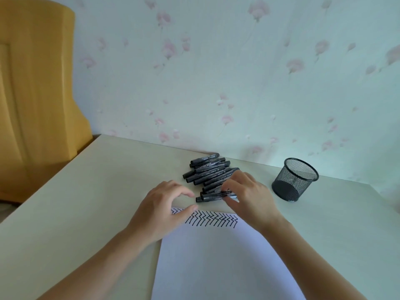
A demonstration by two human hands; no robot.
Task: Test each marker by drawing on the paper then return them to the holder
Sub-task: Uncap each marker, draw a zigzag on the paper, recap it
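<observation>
Several black markers point(207, 171) lie in a heap on the pale table point(86, 191), just beyond a white sheet of paper point(216, 256) that carries a row of black zigzag strokes point(212, 218) along its top edge. My right hand point(246, 195) reaches over the near end of the heap and its fingers pinch the nearest marker point(211, 198). My left hand point(164, 204) rests on the paper's top left corner with fingers loosely curved and nothing in them. The black mesh holder point(294, 179) stands empty to the right of the heap.
A flowered wall point(238, 83) runs right behind the table's far edge. A yellow chair back point(36, 83) stands at the left, beyond the table's left edge.
</observation>
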